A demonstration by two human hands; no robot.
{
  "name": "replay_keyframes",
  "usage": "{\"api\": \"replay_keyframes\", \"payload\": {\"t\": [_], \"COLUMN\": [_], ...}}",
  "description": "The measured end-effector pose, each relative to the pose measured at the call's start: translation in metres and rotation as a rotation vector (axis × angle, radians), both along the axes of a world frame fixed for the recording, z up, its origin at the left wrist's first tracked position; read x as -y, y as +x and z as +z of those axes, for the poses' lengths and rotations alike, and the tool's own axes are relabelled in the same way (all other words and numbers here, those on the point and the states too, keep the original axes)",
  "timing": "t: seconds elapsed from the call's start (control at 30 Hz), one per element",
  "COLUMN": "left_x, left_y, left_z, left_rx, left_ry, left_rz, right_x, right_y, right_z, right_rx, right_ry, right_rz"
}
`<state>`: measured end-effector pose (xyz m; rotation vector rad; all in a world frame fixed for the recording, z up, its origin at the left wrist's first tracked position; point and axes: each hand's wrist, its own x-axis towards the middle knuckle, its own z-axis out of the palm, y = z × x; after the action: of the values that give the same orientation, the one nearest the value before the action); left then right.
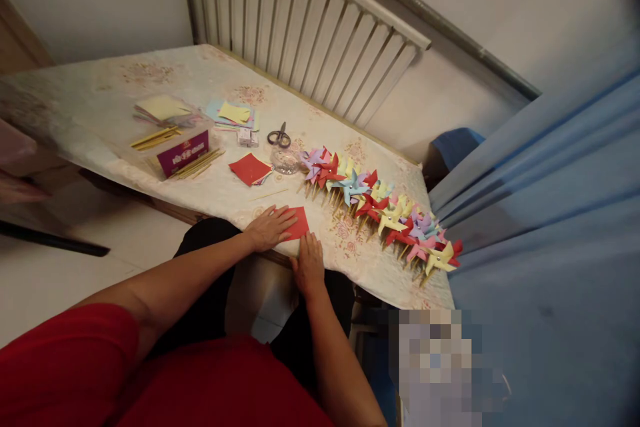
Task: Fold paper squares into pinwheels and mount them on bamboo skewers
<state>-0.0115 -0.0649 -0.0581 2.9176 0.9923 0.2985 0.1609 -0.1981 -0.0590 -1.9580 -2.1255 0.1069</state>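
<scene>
Right at the near edge of the desk [100, 113] lies a red paper square [299, 222], flat on the patterned cloth and under both hands; the left hand [270, 227] rests on its left part, palm down, fingers spread and stretched flat across the sheet, so that grip is open and presses rather than clasps; the right hand [309, 263] sits just below the sheet's lower corner, fingers together and pointing up toward the paper, fingertips touching its edge; whether those fingers pinch the edge or merely press on it I cannot tell; the left forearm comes in from the lower left, bare below a red sleeve, and crosses over the lap to the desk edge; the right forearm rises almost straight from the bottom of the view, wrist at the desk edge; just to the right of the hands a long row of paper pinwheels [380, 203] in red, yellow, blue, pink and purple runs slantwise along the desk; further back lie a small stack of red paper [250, 169], a thin wooden stick [269, 195] between that stack and the hands, a pair of scissors [279, 137], a purple box [183, 153] with sticks beside it, and loose sheets of coloured paper [233, 113].
</scene>
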Motion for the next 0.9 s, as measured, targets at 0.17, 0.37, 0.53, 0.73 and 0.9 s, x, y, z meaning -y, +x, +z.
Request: {"api": "replay_keyframes", "payload": {"t": [0.17,0.37,0.53,0.73,0.9], "left_x": [0.003,0.006,0.006,0.007,0.009], "left_y": [-0.006,-0.007,-0.007,-0.007,-0.007], "left_z": [0.001,0.002,0.002,0.003,0.007], "left_rx": [0.037,0.057,0.064,0.075,0.067], "left_ry": [0.018,0.019,0.022,0.016,-0.005], "left_rz": [-0.03,-0.02,-0.021,-0.027,-0.02], "right_x": [0.001,0.0,-0.001,-0.013,-0.038], "right_y": [0.0,0.0,0.004,0.007,-0.005], "right_z": [0.0,-0.002,-0.004,0.006,0.027], "right_rx": [0.015,-0.002,-0.066,-0.156,-0.147], "right_ry": [0.022,0.022,0.036,0.165,0.105], "right_rz": [0.005,0.006,0.0,-0.03,0.095]}}
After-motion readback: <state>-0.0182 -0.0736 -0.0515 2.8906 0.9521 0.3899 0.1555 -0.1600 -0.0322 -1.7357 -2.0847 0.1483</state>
